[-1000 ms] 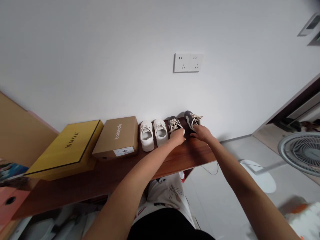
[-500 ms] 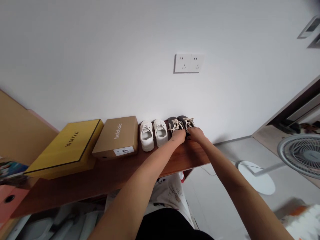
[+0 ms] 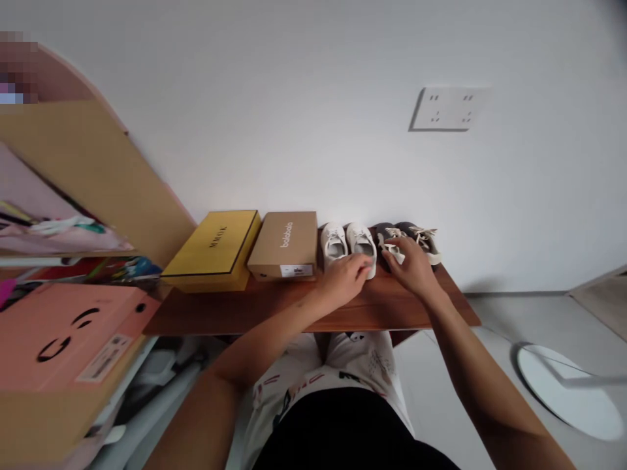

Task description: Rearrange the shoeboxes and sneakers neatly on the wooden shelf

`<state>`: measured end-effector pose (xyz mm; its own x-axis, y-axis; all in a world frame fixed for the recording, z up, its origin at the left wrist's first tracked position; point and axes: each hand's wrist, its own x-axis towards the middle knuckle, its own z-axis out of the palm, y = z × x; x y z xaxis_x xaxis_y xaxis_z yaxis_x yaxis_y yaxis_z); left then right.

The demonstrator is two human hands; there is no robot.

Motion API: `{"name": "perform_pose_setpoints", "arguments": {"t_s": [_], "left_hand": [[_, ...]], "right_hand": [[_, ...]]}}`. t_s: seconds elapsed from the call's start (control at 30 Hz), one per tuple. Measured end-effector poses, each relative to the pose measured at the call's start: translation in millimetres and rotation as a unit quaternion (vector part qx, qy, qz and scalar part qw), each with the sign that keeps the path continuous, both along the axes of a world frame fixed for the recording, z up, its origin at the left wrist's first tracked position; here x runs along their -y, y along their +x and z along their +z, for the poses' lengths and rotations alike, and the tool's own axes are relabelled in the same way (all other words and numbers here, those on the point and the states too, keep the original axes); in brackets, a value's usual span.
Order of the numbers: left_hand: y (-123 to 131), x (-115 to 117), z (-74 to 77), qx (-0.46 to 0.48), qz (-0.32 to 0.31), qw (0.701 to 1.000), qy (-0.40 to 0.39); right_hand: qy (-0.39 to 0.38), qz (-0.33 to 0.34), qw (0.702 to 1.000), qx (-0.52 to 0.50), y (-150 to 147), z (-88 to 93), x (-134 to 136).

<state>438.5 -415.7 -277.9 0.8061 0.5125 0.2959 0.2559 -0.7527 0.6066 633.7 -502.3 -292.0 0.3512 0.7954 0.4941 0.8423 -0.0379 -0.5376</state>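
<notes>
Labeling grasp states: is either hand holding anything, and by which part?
Nothing is lifted. Right hand rests on the dark shoes, fingers at the laces; left hand touches a white shoe at its heel. A closed grip cannot be told.

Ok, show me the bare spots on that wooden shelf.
Bare wood runs along the front of the wooden shelf, before the yellow box and brown box. A smaller patch lies at the right end, past the dark shoes. The back by the wall is crowded: boxes, white shoes, dark shoes, with left hand and right hand there.
</notes>
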Motion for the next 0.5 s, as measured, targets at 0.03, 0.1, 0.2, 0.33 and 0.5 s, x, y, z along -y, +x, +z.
{"name": "perform_pose_setpoints", "arguments": {"t_s": [0.03, 0.1, 0.2, 0.33, 0.5], "left_hand": [[-26, -4, -2.3, 0.007, 0.019, 1.000, -0.019], [-79, -12, -14.4, 0.022, 0.084, 0.994, -0.068], [-153, -28, -44.6, 0.076, 0.207, 0.958, -0.185], [-231, -60, -74.9, 0.258, 0.375, 0.815, -0.359], [-278, -118, -67.4, 0.414, 0.479, 0.613, -0.472]], "right_hand": [[0.016, 0.024, 0.997, -0.066, -21, -3.4, -3], [0.030, 0.064, 0.971, -0.230, -65, -16.2, -9], [0.013, 0.089, 0.859, -0.505, -129, -42.7, -24], [-0.093, 0.069, 0.648, -0.753, -191, -63.7, -57], [-0.121, -0.053, 0.545, -0.828, -219, -58.5, -112]]}}
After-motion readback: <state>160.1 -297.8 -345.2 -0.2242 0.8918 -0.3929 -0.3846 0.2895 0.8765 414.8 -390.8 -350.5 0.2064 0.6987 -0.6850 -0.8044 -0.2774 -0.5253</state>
